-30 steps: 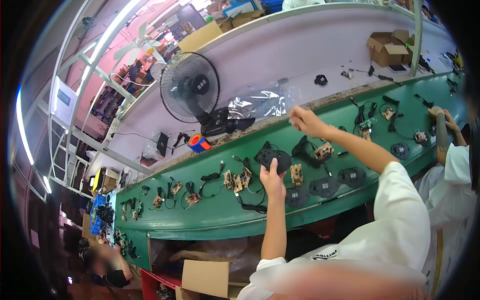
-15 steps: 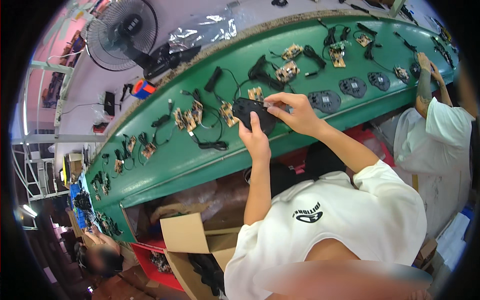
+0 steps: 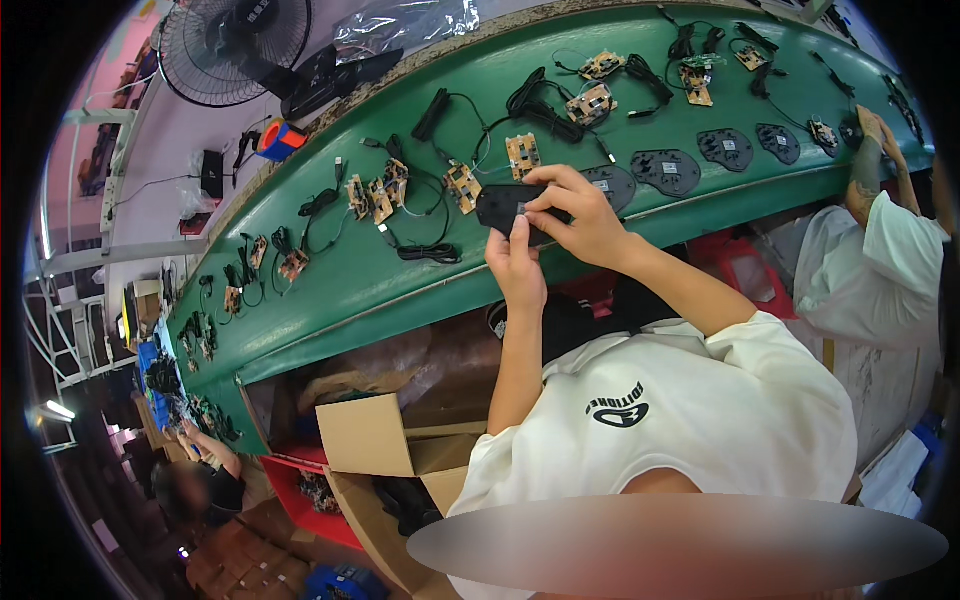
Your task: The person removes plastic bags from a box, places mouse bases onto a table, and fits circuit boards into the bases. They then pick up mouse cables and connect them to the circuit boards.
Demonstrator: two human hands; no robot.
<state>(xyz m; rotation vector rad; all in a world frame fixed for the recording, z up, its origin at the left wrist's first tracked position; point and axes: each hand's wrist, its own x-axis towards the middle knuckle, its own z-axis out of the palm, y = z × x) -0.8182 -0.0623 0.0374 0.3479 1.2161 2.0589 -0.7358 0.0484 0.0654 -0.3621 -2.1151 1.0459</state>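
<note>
My left hand (image 3: 518, 272) grips a black mouse base shell (image 3: 494, 207) from its near edge, thumb on its face. The shell is held just above the green conveyor belt (image 3: 330, 270). From the right, my right hand (image 3: 590, 220) bends over the same shell, its thumb and fingers pinched at the shell's middle. A small pale, clear-looking piece (image 3: 521, 208) shows at those fingertips; its exact kind is too small to make out. Just beyond the shell lies a tan circuit board (image 3: 522, 156), and another board (image 3: 462, 187) with a black cable sits to its left.
More black shells (image 3: 665, 172) lie in a row to the right. Several boards with coiled cables (image 3: 590, 103) are spread along the belt. A fan (image 3: 235, 50) stands beyond its far edge. Below are an open carton (image 3: 365, 437) and a red bin (image 3: 290, 490). Co-workers' hands (image 3: 880, 138) are at far right.
My right hand has brought the small pale piece from the shell's far right edge onto its middle. The shell has turned flatter, and the belt's items appear shifted slightly in view.
</note>
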